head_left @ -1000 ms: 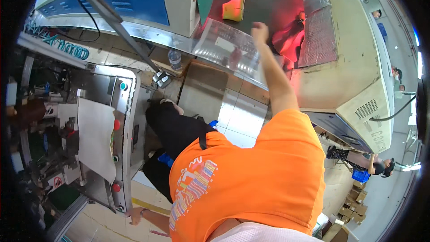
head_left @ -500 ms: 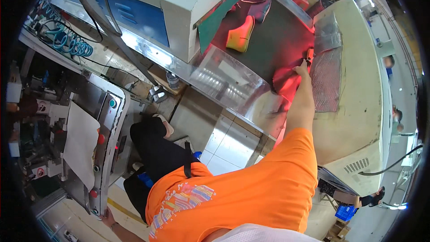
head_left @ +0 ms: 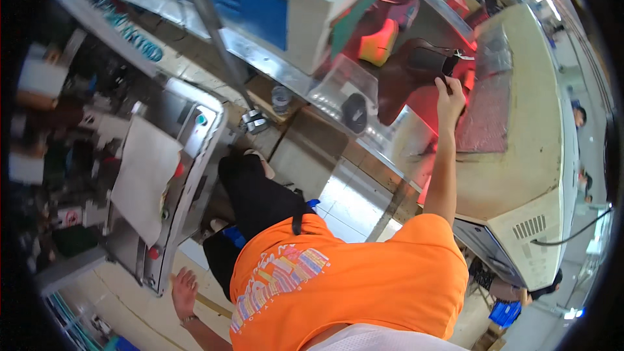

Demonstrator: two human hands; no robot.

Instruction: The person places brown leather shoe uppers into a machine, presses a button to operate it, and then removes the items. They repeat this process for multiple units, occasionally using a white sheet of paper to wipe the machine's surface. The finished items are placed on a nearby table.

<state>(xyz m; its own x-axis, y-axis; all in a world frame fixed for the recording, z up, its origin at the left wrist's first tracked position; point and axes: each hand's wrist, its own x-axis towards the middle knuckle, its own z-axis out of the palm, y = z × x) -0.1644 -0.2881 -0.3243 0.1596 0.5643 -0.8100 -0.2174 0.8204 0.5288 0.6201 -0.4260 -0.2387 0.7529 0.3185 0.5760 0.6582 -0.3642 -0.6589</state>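
Observation:
My right hand (head_left: 450,96) reaches into the red-lit mouth of the machine, fingers closed on the edge of a dark brown boot upper (head_left: 398,88). The upper's black-lined opening faces me, and a pale strip shows at its top edge. Behind it, on the dark belt, stands a yellow boot-shaped piece (head_left: 377,44), partly covered by the brown upper. Down at the lower left, my left hand (head_left: 184,291) is open with its fingers apart, holding nothing. It hangs just off the corner of a metal-framed workstation (head_left: 156,281).
A clear plastic sheet (head_left: 344,84) lines the machine's near edge. The cream machine housing (head_left: 526,143) flanks my right arm. On the workstation lies a pale sheet (head_left: 144,179) beside red buttons. A slanted metal pole (head_left: 218,39) and a clear jar (head_left: 281,99) stand between the machines.
The brown upper has come up and left out of the red-lit area with my right hand. My left hand has let go of the workstation corner and spread its fingers. The view has shifted.

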